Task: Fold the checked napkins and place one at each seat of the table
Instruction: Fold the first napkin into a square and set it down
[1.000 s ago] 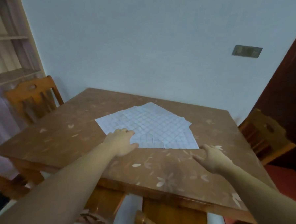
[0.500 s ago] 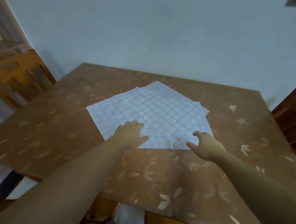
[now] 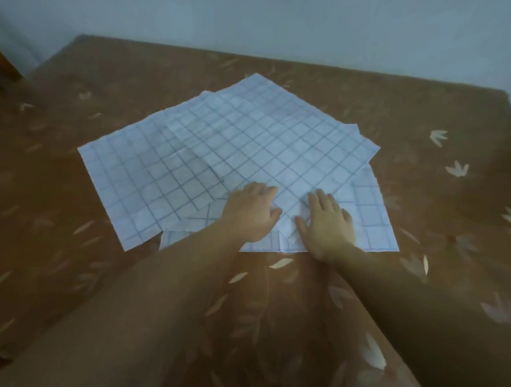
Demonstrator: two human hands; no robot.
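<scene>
- View: the camera has tipped down and closer in over the last second. The chairs have dropped out of frame; only the table (image 3: pixel 68 242) and the wall (image 3: pixel 257 16) are left.
- Checked napkins (image 3: pixel 251 140): unfolded, in a loose fanned stack mid-table with corners splayed at different angles. The stack hasn't shifted since a second ago, and none sit at a seat yet.
- Main change: both hands have closed in. A second ago the right hand was over bare table off the stack's near right corner and the left sat at the near left edge. Now both are on the cloth, close together, at the near corner of the top napkin (image 3: pixel 290 177).
- Meaning, my read: reach phase is done and this is setup for separating or folding the top sheet. Task is at the very start, zero folds made.
- Arms: both forearms run from the bottom of frame and converge on the stack's near edge.
- Left hand (image 3: pixel 250 215): palm down on the cloth, fingers forward and close together, thumb angled toward the right hand.
- Right hand (image 3: pixel 326 223): palm down, fingers straight and slightly spread, pressing flat.
- Small wrinkle (image 3: pixel 288 218) in the cloth between the two thumbs. The frame is soft, so I can't tell if a thumb has caught an edge; it reads as pressing, not pinching.
</scene>
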